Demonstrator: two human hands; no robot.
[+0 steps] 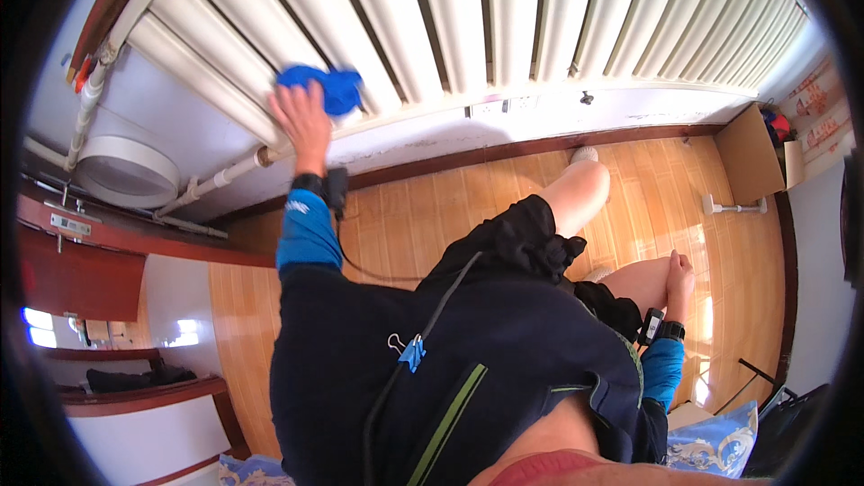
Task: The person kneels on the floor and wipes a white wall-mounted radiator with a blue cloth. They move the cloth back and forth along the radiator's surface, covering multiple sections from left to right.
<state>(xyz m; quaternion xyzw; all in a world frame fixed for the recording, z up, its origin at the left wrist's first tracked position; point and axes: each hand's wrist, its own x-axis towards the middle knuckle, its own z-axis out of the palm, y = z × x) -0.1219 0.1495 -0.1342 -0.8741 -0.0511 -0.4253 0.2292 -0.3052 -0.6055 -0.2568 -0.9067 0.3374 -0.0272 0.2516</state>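
My left hand [304, 123] is spread over a blue cloth [337, 89] and presses it against the lower ends of the columns of a white radiator [378, 20]. The fingers lie across the cloth's left part. A dark wristband and a small black device [336, 190] with a cable sit at that wrist. My right hand [680, 278] rests beside my bent bare leg on the right, its fingers together. Whether anything is in its palm is hidden. Another device [651, 327] is strapped to that wrist.
White pipes [219, 179] run at the lower left of the radiator, near a round white basin-like object [125, 172]. A cardboard box [749, 155] stands in the right corner, with a short white bar [736, 205] near it. Wood-look flooring [391, 223] lies below. A blue clip [412, 353] holds my cable.
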